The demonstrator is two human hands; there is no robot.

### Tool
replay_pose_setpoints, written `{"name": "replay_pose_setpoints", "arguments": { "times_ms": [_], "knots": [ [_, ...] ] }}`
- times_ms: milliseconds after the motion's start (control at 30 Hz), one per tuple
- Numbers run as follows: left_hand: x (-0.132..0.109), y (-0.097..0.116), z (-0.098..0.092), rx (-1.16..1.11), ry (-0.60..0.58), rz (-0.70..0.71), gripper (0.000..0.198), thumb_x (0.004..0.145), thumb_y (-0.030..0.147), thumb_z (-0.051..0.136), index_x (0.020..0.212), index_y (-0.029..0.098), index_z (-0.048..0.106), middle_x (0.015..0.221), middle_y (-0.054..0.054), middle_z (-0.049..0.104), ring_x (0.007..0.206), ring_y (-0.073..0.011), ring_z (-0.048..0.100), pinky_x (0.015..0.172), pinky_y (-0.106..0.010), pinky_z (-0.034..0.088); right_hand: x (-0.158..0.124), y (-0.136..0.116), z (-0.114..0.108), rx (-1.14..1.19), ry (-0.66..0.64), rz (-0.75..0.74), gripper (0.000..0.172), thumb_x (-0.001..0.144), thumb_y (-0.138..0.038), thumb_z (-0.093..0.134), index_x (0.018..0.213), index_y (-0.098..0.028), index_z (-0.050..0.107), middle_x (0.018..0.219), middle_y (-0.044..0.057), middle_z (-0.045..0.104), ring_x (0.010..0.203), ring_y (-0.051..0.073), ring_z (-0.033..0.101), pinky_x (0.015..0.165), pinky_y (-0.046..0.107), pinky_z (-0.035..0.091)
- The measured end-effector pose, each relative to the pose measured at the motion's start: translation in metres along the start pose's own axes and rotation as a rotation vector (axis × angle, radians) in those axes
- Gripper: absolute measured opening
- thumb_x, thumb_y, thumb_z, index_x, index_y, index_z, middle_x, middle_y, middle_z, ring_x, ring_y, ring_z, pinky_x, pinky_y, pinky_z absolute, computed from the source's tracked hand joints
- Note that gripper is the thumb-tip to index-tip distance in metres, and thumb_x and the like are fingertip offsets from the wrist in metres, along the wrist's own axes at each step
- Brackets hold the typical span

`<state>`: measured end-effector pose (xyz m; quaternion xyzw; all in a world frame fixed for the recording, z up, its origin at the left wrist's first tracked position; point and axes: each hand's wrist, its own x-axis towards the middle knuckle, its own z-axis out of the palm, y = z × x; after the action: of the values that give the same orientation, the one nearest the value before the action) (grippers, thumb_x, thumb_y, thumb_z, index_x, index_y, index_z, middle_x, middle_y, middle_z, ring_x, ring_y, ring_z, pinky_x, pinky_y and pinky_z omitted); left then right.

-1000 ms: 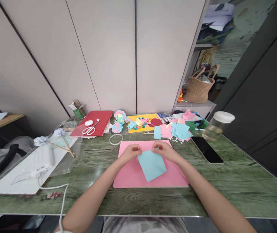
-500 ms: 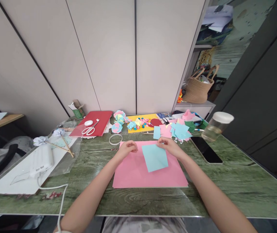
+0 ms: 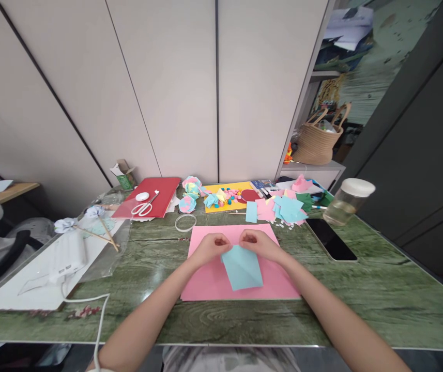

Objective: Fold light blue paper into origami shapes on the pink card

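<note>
A light blue square of paper (image 3: 243, 269) hangs tilted over the pink sheets (image 3: 205, 284) lying on the green table. My left hand (image 3: 212, 248) pinches its upper left edge between thumb and fingers. At its upper edge, a little further right, my right hand (image 3: 259, 244) grips the same paper. Both hands are close together above the pink sheets. Behind them lie a loose blue piece (image 3: 251, 212) and a pile of blue and pink paper pieces (image 3: 290, 208).
Beyond are a tape ring (image 3: 185, 223), scissors (image 3: 143, 207) on a red folder (image 3: 163, 191), paper flowers (image 3: 187, 203) and a yellow sheet (image 3: 237, 188) with small balls. A phone (image 3: 332, 239) and a bottle (image 3: 347, 202) stand right; a power bank (image 3: 68, 253) and cable lie left.
My left hand has moved right and now grips the blue paper too. My right hand has shifted slightly left and nearer, bringing the paper down and left over the pink sheets.
</note>
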<state>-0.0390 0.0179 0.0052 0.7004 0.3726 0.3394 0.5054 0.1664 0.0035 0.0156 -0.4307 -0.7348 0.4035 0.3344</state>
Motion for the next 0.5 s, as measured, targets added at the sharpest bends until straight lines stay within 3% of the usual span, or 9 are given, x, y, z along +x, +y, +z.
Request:
{"name": "replay_pose_setpoints", "arguments": {
  "times_ms": [333,500],
  "knots": [
    [-0.009,0.006,0.011,0.097,-0.109,0.032,0.008,0.069,0.019,0.057,0.071,0.014,0.063,0.069,-0.001,0.063,0.065,-0.0119,0.054,0.059,-0.021,0.040,-0.006,-0.013,0.008,0.019,-0.186,-0.015,0.005,0.068,-0.016,0.050,0.069,-0.017,0.055,0.067,-0.002,0.053,0.063,0.011,0.046,0.058,0.023,0.035],
    [-0.011,0.008,0.014,0.118,-0.133,0.049,0.010,0.069,0.015,0.054,0.073,0.014,0.063,0.075,-0.002,0.065,0.072,-0.0136,0.057,0.067,-0.022,0.042,-0.005,-0.013,0.011,0.035,-0.207,-0.004,0.002,0.067,-0.017,0.051,0.066,-0.017,0.052,0.064,-0.003,0.050,0.061,0.011,0.044,0.057,0.022,0.033]
  ]
}}
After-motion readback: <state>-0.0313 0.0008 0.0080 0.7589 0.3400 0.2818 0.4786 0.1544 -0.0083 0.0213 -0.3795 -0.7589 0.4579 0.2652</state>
